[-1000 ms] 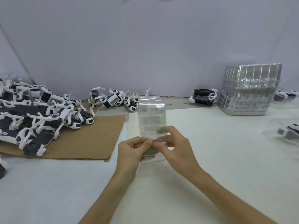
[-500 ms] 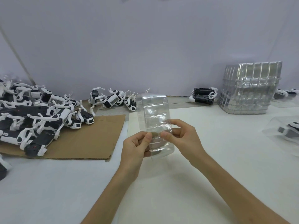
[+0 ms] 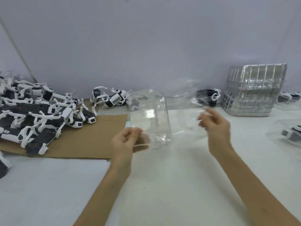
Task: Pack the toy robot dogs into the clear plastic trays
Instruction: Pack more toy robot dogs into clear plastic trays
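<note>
My left hand (image 3: 125,142) pinches the near edge of a clear plastic tray (image 3: 149,118) and holds it just above the white table. Further right, my right hand (image 3: 218,128) is motion-blurred, with its fingers closed on a second clear tray (image 3: 190,101) that is smeared and hard to make out. The two trays are apart. A pile of black-and-white toy robot dogs (image 3: 32,115) lies at the left on brown cardboard (image 3: 91,137). A smaller group of dogs (image 3: 109,98) lies behind the tray.
A tall stack of clear trays (image 3: 254,92) stands at the back right, with one dog (image 3: 210,97) lying to its left. A dog in a clear tray (image 3: 291,134) rests at the right edge, and more packed ones (image 3: 290,95) lie behind it. A grey wall closes the back.
Both hands gripped one nested clear piece at the centre. Now the hands have parted: the right hand has swung right with a separated tray, and the left keeps the other.
</note>
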